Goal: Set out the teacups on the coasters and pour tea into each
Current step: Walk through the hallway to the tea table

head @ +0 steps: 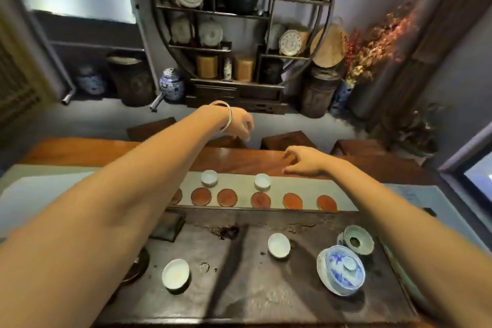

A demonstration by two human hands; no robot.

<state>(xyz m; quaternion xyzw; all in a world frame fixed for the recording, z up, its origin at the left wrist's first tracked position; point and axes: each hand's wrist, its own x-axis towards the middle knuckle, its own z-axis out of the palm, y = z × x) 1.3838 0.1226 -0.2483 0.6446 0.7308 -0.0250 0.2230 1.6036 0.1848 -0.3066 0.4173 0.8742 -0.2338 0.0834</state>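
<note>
Scene: a person at a tea worktop (80, 152), both bare arms stretched forward over a dark tea tray (253, 287) and a pale runner (306, 186).
Left hand: the left hand (241, 124), a bangle (226, 116) on its wrist, hangs raised past the far edge, fingers curled downward and loosely gathered; it holds nothing that shows.
Right hand: the right hand (303, 161) sits low over the bare wood just beyond the runner, fingers slack and part-open, empty.
Coasters: six round reddish coasters (261, 200) lie in one row running left to right along the near side of the runner; the leftmost is half hidden by the left forearm.
Cups set out: two pale teacups stand on the runner behind the row, the far left cup (209, 178) beside no coaster exactly, the far right cup (262, 182) touching or just overlapping the fourth coaster's far edge; neither sits squarely on one.
Cups waiting: two more cups on the tray, a near left cup (176, 273) and a near middle cup (279, 245).
Tea ware: a blue-and-white lidded gaiwan (342, 270) and a greenish strainer dish (358, 239) at the tray's right.
Key relation: both far cups lie nearer the person than either hand, so the hands must draw back; the right hand looks closer to the far right cup.
Progress: early, by the look of it; no tea visible in any cup.
</note>
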